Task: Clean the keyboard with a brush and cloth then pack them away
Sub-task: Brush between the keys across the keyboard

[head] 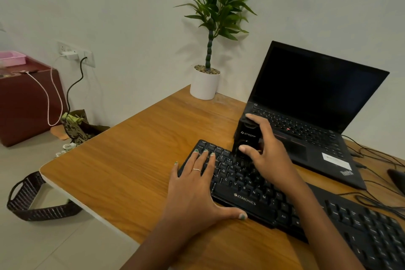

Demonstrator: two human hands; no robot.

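The right hand (pixel 266 153) grips a black brush tool (pixel 246 138), thumb on its front face, other fingers curled over the top and the back side. The tool stands upright w/ its lower end down on the upper-left keys of the keyboard (pixel 258 201), near the number row. The white word "STRIPP" can be read on the tool's body; the bristles are too dark to tell.

The left hand (pixel 197 190) lies flat on the keyboard's left end, fingers straight and spread, holding nothing. Its fingertips touch the top-left keys, the thumb lies along the front edge of the keyboard, and there is a thin ring on one finger.

The keyboard is black, marked "ZEBRONICS", and lies diagonal on a wooden desk (pixel 135 160). Just behind the keyboard an open black laptop (pixel 311 103) stands w/ dark screen. Behind-left of the keyboard, at the desk's far corner, is a white pot w/ a green plant (pixel 208 50). To the right of the keyboard black cables (pixel 372 182) run over the desk. Left of the keyboard, beyond the desk edge, a dark woven bag (pixel 32 201) sits on the floor.
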